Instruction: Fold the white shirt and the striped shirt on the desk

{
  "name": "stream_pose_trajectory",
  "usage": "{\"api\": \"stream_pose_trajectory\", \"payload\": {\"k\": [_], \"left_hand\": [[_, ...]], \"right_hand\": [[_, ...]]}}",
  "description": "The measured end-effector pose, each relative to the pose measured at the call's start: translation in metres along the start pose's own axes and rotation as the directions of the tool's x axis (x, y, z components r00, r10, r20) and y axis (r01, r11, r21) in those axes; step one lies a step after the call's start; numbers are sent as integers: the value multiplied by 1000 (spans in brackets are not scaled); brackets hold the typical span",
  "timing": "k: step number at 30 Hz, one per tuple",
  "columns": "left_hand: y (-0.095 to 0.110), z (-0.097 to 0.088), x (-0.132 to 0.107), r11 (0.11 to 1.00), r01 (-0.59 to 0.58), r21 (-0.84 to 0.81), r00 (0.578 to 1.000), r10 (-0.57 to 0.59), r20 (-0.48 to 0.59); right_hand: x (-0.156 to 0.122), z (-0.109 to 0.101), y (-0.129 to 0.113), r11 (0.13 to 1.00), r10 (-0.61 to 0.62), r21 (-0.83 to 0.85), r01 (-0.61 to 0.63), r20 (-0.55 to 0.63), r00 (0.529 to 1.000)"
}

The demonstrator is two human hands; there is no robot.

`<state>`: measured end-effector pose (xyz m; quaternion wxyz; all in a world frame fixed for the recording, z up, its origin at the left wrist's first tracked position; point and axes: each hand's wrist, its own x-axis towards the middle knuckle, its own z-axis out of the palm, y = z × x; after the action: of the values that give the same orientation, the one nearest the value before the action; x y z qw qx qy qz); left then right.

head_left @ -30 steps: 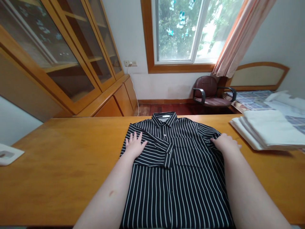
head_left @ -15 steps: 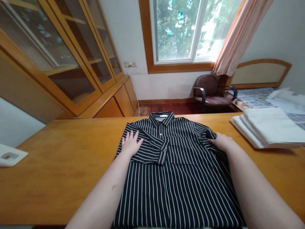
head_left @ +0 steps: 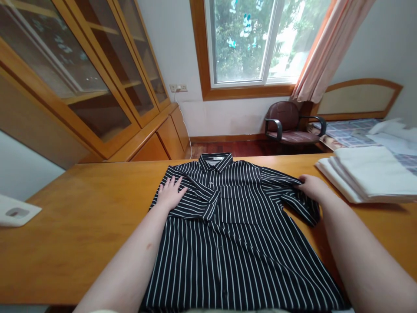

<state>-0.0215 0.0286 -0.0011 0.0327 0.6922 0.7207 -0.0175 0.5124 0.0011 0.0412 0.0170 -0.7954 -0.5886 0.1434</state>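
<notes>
A black shirt with white stripes (head_left: 241, 204) lies front up on the wooden table (head_left: 94, 208), its collar toward the far edge. Its left-hand sleeve is folded inward across the chest. My left hand (head_left: 171, 194) rests flat on that folded sleeve with the fingers spread. On the other side, my right hand (head_left: 312, 188) pinches the upper edge of the right-hand sleeve (head_left: 293, 195), which stretches out to the side with its cuff end hanging toward me.
A stack of folded white cloths (head_left: 371, 174) sits at the table's right. A white object (head_left: 18, 211) with a slot is at the left edge. Beyond the table stand a brown armchair (head_left: 286, 124), a bed (head_left: 355, 128) and a glass-door cabinet (head_left: 107, 78).
My right hand has pulled the right-hand sleeve outward to the right. The shirt has shifted slightly left, and my left hand has moved left with it, still flat on the folded sleeve.
</notes>
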Motion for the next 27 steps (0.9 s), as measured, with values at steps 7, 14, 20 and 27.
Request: {"api": "stream_pose_trajectory", "payload": {"k": [7, 14, 20, 27], "left_hand": [[-9, 1, 5, 999, -35, 12, 999, 35, 1], [30, -20, -12, 993, 117, -26, 993, -116, 11], [142, -56, -64, 919, -237, -315, 952, 285, 116], [216, -25, -92, 634, -525, -569, 789, 612, -46]], "right_hand": [[8, 5, 1, 950, 290, 181, -253, -223, 931], [-1, 12, 12, 977, 170, 152, -147, -152, 974], [2, 8, 35, 985, 169, 29, -170, 37, 985], [-14, -9, 32, 801, 190, 590, -104, -85, 978]]}}
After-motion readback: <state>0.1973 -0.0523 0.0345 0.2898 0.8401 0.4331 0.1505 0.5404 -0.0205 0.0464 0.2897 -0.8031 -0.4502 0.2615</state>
